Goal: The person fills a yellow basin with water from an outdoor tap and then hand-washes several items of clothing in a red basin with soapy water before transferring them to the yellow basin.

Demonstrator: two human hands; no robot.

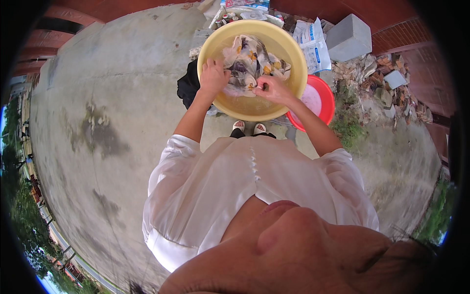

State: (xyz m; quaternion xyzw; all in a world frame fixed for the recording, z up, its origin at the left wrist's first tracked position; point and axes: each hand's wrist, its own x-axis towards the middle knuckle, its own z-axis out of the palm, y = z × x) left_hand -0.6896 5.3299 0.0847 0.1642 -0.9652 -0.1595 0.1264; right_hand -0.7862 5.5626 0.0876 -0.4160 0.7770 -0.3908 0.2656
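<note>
A wide yellow plastic basin [253, 114] of water is in front of me. In it lies a wet, pale cloth [244, 68] with dark and orange-yellow patterning, partly bunched up. My right hand [273, 90] pinches the near edge of this fabric between thumb and fingers. Slightly blurred, my left hand [214, 76] is over the basin's left side, its thumb close to the cloth; whether it grips any fabric is unclear.
Right of the yellow basin, partly beneath it, stands a red basin [326, 97] of sudsy water. Black fabric [187, 86] hangs or lies at the left. Beyond are a white printed bag [315, 47], a grey block [349, 38] and brick rubble [385, 81]. Concrete ground [128, 84] surrounds me.
</note>
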